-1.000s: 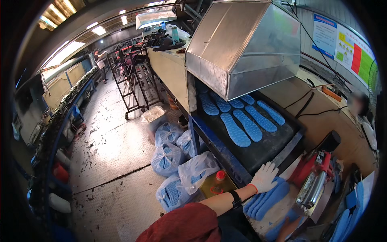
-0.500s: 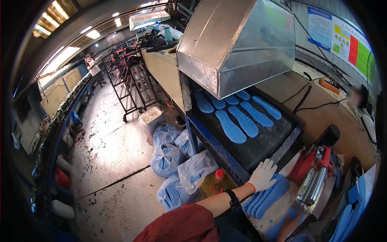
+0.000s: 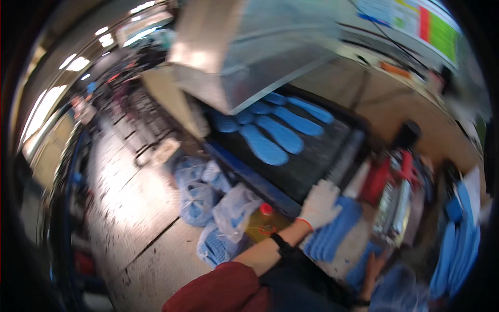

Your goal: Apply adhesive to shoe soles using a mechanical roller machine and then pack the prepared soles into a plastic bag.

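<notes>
My left hand (image 3: 319, 204), in a white glove with a red-orange cuff, rests at the near end of the black conveyor belt (image 3: 306, 174). Its fingers are stretched out, and it lies against a row of blue insoles (image 3: 333, 229) stacked on edge. My right hand (image 3: 374, 266) is bare and low in the picture, closed on a blue insole (image 3: 357, 270); motion blur softens its fingers. More blue insoles (image 3: 263, 145) lie flat on the belt, the far ones partly under a metal hood (image 3: 249, 57).
A red and silver roller device (image 3: 394, 200) stands right of the stack. Long blue pieces (image 3: 455, 249) hang at the far right. Filled clear bags (image 3: 221, 244) and a yellowish container with a red cap (image 3: 266, 209) sit on the left. Another person (image 3: 83, 109) stands far back.
The whole view has swung right and is blurred, so the belt and bags sit further left. My left hand stays by the stack; my right hand shows more, beside the insole.
</notes>
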Action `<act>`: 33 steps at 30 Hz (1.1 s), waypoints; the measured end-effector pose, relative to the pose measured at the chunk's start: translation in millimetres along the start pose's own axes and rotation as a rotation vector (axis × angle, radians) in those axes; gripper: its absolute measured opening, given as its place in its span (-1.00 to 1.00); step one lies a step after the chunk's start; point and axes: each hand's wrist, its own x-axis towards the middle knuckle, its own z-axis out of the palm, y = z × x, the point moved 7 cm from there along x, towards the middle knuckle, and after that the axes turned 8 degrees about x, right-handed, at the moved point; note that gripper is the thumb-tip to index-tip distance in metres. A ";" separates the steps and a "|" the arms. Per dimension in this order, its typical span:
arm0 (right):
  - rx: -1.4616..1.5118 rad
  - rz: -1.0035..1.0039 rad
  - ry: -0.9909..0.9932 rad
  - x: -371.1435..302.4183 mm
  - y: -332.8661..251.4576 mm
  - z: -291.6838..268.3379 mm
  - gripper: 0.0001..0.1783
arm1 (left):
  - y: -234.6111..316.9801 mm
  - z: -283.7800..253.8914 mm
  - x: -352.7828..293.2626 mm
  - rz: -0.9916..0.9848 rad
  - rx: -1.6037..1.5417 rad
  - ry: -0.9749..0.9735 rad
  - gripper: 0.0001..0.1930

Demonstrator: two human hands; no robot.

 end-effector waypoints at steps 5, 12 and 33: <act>0.717 0.198 0.079 5.8 -12.9 -31.5 -0.65 | 4.3 18.9 5.5 -0.011 0.057 -0.117 -0.42; 0.434 -0.112 0.377 32.5 -84.2 -130.6 -0.64 | 1.5 20.6 5.3 -0.039 0.041 -0.059 -0.42; 0.738 0.120 0.184 18.7 -65.8 -112.5 -0.70 | 86.8 71.0 50.0 0.093 -1.021 -0.175 -0.36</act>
